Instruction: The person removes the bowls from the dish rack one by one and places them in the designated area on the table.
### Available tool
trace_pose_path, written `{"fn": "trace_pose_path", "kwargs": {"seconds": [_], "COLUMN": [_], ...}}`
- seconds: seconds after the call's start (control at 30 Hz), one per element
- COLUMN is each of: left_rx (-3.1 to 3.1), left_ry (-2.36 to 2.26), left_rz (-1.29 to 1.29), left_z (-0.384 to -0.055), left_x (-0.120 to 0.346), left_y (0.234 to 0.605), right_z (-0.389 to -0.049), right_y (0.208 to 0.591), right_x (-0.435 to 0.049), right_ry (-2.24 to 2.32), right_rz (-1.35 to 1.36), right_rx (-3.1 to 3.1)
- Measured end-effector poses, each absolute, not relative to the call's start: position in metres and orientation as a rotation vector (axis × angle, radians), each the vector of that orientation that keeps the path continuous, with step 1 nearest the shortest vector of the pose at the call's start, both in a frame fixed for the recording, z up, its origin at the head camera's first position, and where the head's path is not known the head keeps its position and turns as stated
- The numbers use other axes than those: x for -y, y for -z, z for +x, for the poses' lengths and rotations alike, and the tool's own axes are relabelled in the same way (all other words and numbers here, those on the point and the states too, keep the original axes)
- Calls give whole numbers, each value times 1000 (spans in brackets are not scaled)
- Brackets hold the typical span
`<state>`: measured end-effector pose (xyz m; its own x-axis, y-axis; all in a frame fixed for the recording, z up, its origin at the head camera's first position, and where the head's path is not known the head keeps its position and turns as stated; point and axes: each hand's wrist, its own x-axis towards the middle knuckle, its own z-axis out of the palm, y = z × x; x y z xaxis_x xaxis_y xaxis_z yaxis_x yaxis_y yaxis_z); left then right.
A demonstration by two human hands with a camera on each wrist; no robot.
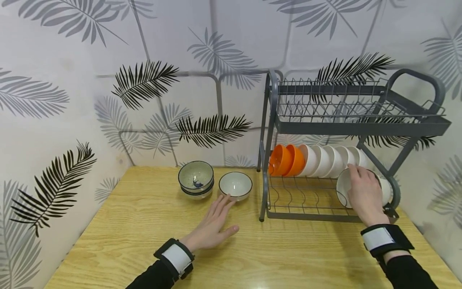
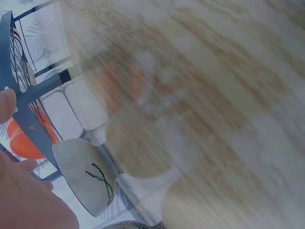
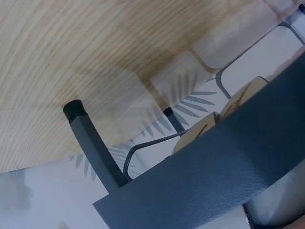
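Note:
My right hand (image 1: 366, 194) grips a white bowl with a dark rim (image 1: 343, 188) at the right end of the dish rack's lower tier. The bowl stands on edge, and its middle is hidden behind the fingers. Another white bowl (image 1: 387, 190) sits just to its right. Over the table, my left hand (image 1: 213, 226) is spread with straight fingers, fingertips right at the near rim of a single dark-rimmed bowl (image 1: 235, 184). That bowl stands upright and shows a dark sprig pattern on its outside in the left wrist view. Left of it are stacked greenish bowls (image 1: 196, 176).
The grey two-tier dish rack (image 1: 361, 128) stands on the wooden table (image 1: 144, 241) at the right. Two orange bowls (image 1: 296, 160) and several white bowls (image 1: 333, 160) line the back of its lower tier. A leaf-patterned wall (image 1: 231, 96) closes the back.

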<state>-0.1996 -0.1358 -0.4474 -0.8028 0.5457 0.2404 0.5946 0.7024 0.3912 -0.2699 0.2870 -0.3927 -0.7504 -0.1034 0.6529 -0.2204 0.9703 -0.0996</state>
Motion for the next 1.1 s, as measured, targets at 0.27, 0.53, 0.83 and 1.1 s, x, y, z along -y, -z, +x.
{"fn": "trace_pose_path", "kwargs": {"seconds": [0.27,0.53,0.83,1.1], "left_rx": [2812,2814,2794,2787], "left_ry": [729,732,718,700], "left_rz": [-940,-945,-950,-954], "left_z": [-198,-198,-198,-197], "left_x": [134,134,134,135], "left_y": [446,446,447,447], "right_z": [-268,-270,-269,-270], "right_y": [392,393,395,398], "right_x": [-286,-285,-283,-282], "right_ry": [-247,-300,-318,-381], "right_rz": [180,224,255,273], "right_rx": [2448,2397,2332,2231]}}
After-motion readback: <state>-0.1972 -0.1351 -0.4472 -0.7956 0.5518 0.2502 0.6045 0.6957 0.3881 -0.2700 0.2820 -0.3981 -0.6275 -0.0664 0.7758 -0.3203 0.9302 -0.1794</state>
